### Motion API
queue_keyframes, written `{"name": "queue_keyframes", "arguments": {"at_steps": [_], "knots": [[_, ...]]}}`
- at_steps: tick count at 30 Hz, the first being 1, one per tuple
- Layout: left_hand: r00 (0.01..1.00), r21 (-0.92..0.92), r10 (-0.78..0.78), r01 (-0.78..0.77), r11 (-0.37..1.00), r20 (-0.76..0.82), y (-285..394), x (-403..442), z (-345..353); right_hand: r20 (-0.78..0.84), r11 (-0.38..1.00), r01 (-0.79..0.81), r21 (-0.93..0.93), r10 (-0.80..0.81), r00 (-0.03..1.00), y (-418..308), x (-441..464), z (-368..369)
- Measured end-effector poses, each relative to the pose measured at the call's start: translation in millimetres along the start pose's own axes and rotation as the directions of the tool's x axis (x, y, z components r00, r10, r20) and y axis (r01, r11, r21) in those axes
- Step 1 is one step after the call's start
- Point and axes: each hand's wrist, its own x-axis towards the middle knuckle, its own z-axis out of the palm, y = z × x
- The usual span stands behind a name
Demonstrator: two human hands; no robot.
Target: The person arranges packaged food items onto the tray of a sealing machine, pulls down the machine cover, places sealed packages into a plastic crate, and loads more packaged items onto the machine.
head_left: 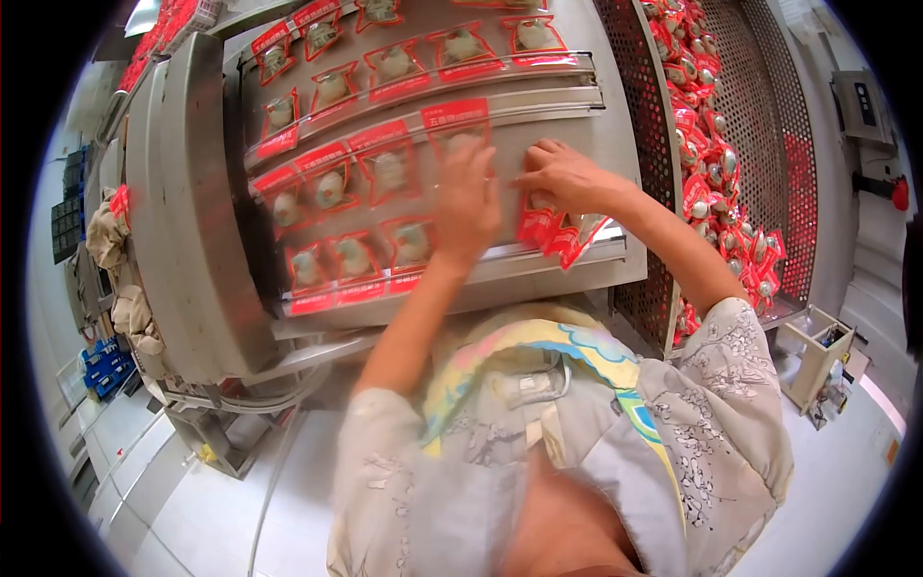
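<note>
My left hand (468, 207), smeared by motion, reaches over the lower part of a red-topped clear packet (455, 117) on the metal plate. Its finger grip is unclear. To its right, my right hand (569, 180) has its fingers curled over a small bunch of red packets (558, 231); part of the bunch is hidden under the hand. Each packet seems to hold a pale, egg-shaped piece. Left of my hands lie two rows of similar packets, such as one packet (332, 188) in the upper row and another (354, 255) in the lower row.
Further rows of packets, including one packet (395, 63), lie beyond a metal bar (538, 101). A perforated metal bin (769, 87) on the right holds a heap of packets (721, 183). A thick steel housing (197, 212) borders the left side. A blue crate (106, 365) stands lower left.
</note>
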Motion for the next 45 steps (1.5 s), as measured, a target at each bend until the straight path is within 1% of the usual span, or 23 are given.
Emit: {"name": "queue_keyframes", "arguments": {"at_steps": [2, 6, 9, 10, 11, 13, 14, 15, 16, 17, 20, 24, 27, 28, 30, 31, 33, 34, 36, 40, 42, 43, 45], "knots": [[1.0, -0.006, -0.013, 0.013, 1.0, 0.02, 5.4, 1.0, 4.9, 0.08, 0.999, -0.042, -0.001, 0.042, 0.996, -3.3, 0.5, -3.2], [0.998, -0.074, -0.065, 0.065, 0.995, 0.001, 12.4, 2.3, 10.5, 0.118, 0.975, 0.144, -0.171, -0.125, 0.985, -13.5, 12.8, 6.3], [0.995, -0.078, -0.099, 0.097, 0.992, -0.021, 11.2, -1.7, 8.9, 0.159, 0.962, 0.192, -0.195, -0.162, 0.974, -17.9, 16.8, 11.9], [0.994, -0.079, -0.103, 0.101, 0.992, -0.027, 10.6, -3.1, 8.7, 0.129, 0.96, 0.21, -0.187, -0.188, 0.974, -15.0, 14.6, 13.0], [0.994, -0.081, -0.109, 0.106, 0.991, -0.032, 10.8, -5.3, 9.1, 0.05, 0.976, 0.188, -0.11, -0.183, 0.982, -8.1, 13.1, 15.8], [0.972, -0.184, -0.23, 0.219, 0.958, -0.044, 12.6, -10.8, 11.8, -0.105, 0.987, 0.158, 0.042, -0.152, 0.983, 13.6, 11.8, 19.1], [0.956, -0.237, -0.29, 0.271, 0.933, -0.048, 12.9, -12.5, 14.4, -0.171, 0.98, 0.087, 0.178, -0.057, 0.984, 23.2, 9.2, 15.9], [0.927, -0.369, -0.37, 0.324, 0.871, -0.06, 12.9, -13.9, 19.5, -0.307, 0.955, 0.011, 0.298, 0.085, 0.948, 29.4, 3.0, 13.6], [0.892, -0.496, -0.448, 0.364, 0.789, -0.059, 13.7, -15.9, 26.8, -0.351, 0.897, -0.059, 0.437, 0.231, 0.907, 34.6, -3.0, 9.9], [0.851, -0.612, -0.523, 0.391, 0.688, -0.044, 15.0, -18.0, 34.1, -0.37, 0.813, -0.112, 0.572, 0.377, 0.849, 38.4, -8.0, 6.7], [0.82, -0.618, -0.552, 0.515, 0.594, 0.152, 20.9, -14.4, 61.4, -0.272, 0.535, -0.159, 0.83, 0.636, 0.722, 50.0, -17.5, 8.3], [0.882, -0.649, -0.366, 0.468, 0.6, 0.297, 29.1, 7.9, 93.4, -0.299, 0.215, 0.214, 0.953, 0.782, 0.547, 30.7, -14.2, 9.9], [0.847, -0.715, -0.413, 0.514, 0.473, 0.336, 40.8, 26.6, 96.9, -0.274, 0.137, 0.351, 0.926, 0.885, 0.377, 30.3, -6.8, 16.4], [0.872, -0.736, -0.399, 0.465, 0.491, 0.284, 43.9, 28.8, 98.0, -0.203, 0.064, 0.386, 0.92, 0.921, 0.333, 29.2, -5.4, 14.5], [0.911, -0.765, -0.373, 0.366, 0.53, 0.178, 47.1, 29.9, 98.6, -0.16, 0.003, 0.446, 0.895, 0.935, 0.315, 24.7, -2.0, 9.6], [0.911, -0.733, -0.38, 0.367, 0.573, 0.159, 45.6, 30.7, 98.5, -0.136, -0.03, 0.477, 0.879, 0.941, 0.309, 22.6, -1.3, 9.7], [0.914, -0.661, -0.388, 0.365, 0.655, 0.12, 38.7, 35.1, 97.2, -0.187, 0.056, 0.373, 0.926, 0.927, 0.325, 19.3, -2.2, 15.0], [0.886, -0.597, -0.432, 0.439, 0.672, 0.167, 32.3, 36.4, 94.9, -0.211, 0.101, 0.318, 0.943, 0.919, 0.334, 17.3, -3.3, 17.2], [0.816, -0.451, -0.524, 0.573, 0.684, 0.244, 18.0, 35.7, 90.9, -0.186, 0.1, 0.248, 0.964, 0.917, 0.354, 11.9, -7.5, 15.0], [0.885, -0.438, -0.454, 0.451, 0.777, 0.107, 10.6, 28.6, 89.7, -0.231, 0.152, 0.212, 0.965, 0.876, 0.424, 31.4, -11.9, 36.7], [0.885, -0.392, -0.465, 0.44, 0.808, 0.035, 9.0, 23.6, 89.4, -0.212, 0.275, -0.101, 0.956, 0.887, 0.41, 49.0, -14.3, 47.5], [0.861, -0.387, -0.501, 0.491, 0.78, 0.083, 1.2, 16.8, 93.4, -0.205, 0.323, -0.255, 0.911, 0.894, 0.398, 53.0, -15.9, 48.5], [0.805, -0.372, -0.567, 0.587, 0.719, 0.174, -23.6, -1.7, 108.1, -0.206, 0.426, -0.464, 0.777, 0.868, 0.452, 57.3, -19.2, 42.6]]}}
